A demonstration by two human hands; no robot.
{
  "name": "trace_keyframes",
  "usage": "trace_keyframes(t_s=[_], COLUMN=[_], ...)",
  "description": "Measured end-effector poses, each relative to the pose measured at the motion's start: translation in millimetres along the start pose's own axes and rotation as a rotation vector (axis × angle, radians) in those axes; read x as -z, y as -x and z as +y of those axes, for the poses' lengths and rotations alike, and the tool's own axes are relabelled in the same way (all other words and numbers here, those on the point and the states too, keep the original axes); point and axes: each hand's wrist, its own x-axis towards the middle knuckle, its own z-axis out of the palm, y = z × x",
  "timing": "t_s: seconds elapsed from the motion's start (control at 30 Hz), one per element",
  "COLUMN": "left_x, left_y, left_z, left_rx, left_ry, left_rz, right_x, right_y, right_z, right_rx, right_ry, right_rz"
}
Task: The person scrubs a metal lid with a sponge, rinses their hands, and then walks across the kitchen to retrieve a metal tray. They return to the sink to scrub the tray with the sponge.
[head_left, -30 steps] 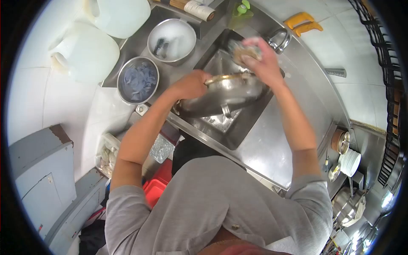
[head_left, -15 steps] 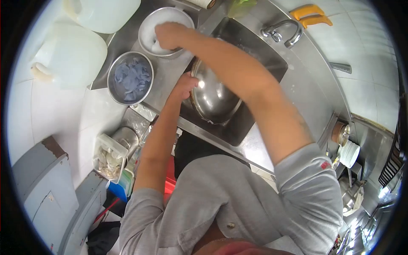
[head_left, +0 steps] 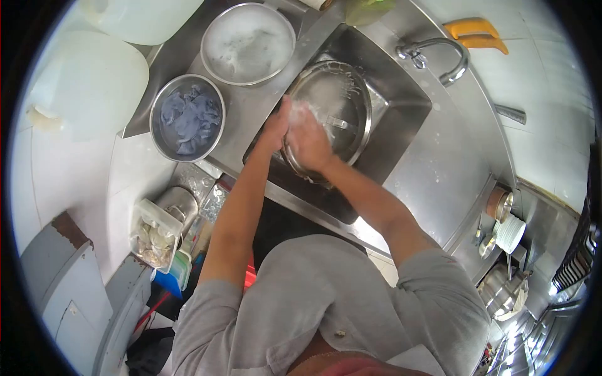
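Note:
A round steel pot lid (head_left: 342,147) with a strap handle (head_left: 340,123) lies tilted in the metal sink (head_left: 401,103). My left hand (head_left: 274,130) grips its left rim, thumb up, the other fingers partly hidden. Over the lid's left side is my right hand (head_left: 308,141), blurred and covered in white suds. Whether it holds a scrubber is hidden. Behind my hands, on the counter, stands a steel bowl of foamy water (head_left: 248,42). Nearer to my left arm, a second steel bowl (head_left: 154,125) contains a wet blue-grey cloth (head_left: 191,119).
A curved tap (head_left: 439,53) rises at the sink's back right, near orange-handled tools (head_left: 476,32) on the wall. Large white jugs (head_left: 88,81) stand at left. Below are a plastic tub (head_left: 153,235) and a grey cabinet (head_left: 75,282). Stacked white plates (head_left: 511,233) sit right.
My right hand has moved from the foamy bowl to the lid, bringing suds. The lid has turned so its handle shows; my left hand stays at its rim.

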Motion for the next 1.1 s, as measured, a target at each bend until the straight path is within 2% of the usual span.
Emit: trace_keyframes(t_s=[0.03,0.1,0.13,0.2,0.3,0.4,0.47,0.53,0.57,0.6,0.63,0.67,0.7,0.77,0.8,0.87,0.9,0.93,1.0,1.03,1.1], left_x=[5.7,13.0,6.7,8.1,6.7,25.5,20.7,-3.0,-0.6,4.6,6.6,-6.8,-4.8,1.8,-2.1,4.4,8.5,7.1,1.9,1.4,7.6], left_y=[-7.4,-22.5,-15.8,-20.2,-21.9,-39.2,-35.0,11.1,2.7,-11.1,-20.2,17.4,17.0,-2.5,10.0,-10.8,-16.5,-5.0,2.6,2.2,-11.1], left_z=[-3.6,-18.8,-12.7,-19.4,-16.6,-40.9,-40.1,-3.8,-7.4,-14.4,-18.1,8.5,-2.2,-14.1,-10.5,-25.4,-36.2,-21.9,-20.8,-20.0,-31.7], left_rx=[-0.019,-0.042,0.009,-0.031,-0.046,-0.041,-0.035,0.004,0.006,0.007,0.008,-0.008,0.010,0.009,0.005,-0.007,0.001,0.044,0.064,0.049,0.029], left_ry=[-0.031,-0.089,-0.086,-0.072,-0.041,-0.087,-0.136,-0.213,-0.239,-0.261,-0.291,-0.311,-0.304,-0.274,-0.121,-0.166,-0.188,-0.157,-0.022,0.027,0.063], left_rz=[0.023,0.057,0.083,0.086,0.060,0.082,0.106,0.124,0.140,0.156,0.175,0.181,0.172,0.162,0.045,0.142,0.193,0.097,0.058,0.032,-0.002], right_x=[-19.9,8.0,-0.9,-13.3,-2.7,-8.5,5.9,0.7,2.6,-29.8,-21.7,-8.2,-8.9,-6.7,1.8,-10.9,-24.5,-50.7,-47.0,-62.4,-62.0], right_y=[-10.6,-62.1,-63.4,-68.5,-32.6,-42.6,-70.6,-65.9,-67.7,-55.8,-55.2,-53.0,-48.4,-63.5,-65.0,-36.3,-11.4,29.7,91.6,118.2,139.4], right_z=[24.4,42.4,54.2,72.5,-17.4,50.8,113.1,112.0,113.4,88.0,45.4,13.5,24.1,87.7,124.6,217.3,237.4,281.2,259.5,250.1,180.7], right_rx=[0.020,-0.356,-0.378,-0.405,0.030,0.136,-0.773,-0.657,-0.588,-0.512,-0.247,0.003,-0.051,-0.120,-0.376,-0.560,-0.710,-0.711,-0.732,-1.013,-1.396], right_ry=[0.011,-0.074,0.001,0.163,0.103,0.138,-0.235,0.106,0.286,0.159,0.151,0.139,0.096,0.013,-0.055,0.190,0.073,0.195,0.621,0.344,-0.006], right_rz=[-0.058,-0.008,0.109,0.375,0.333,0.284,0.018,-0.157,-0.239,0.411,0.411,0.405,0.409,0.431,0.420,0.281,0.444,0.304,-0.271,-0.048,0.393])
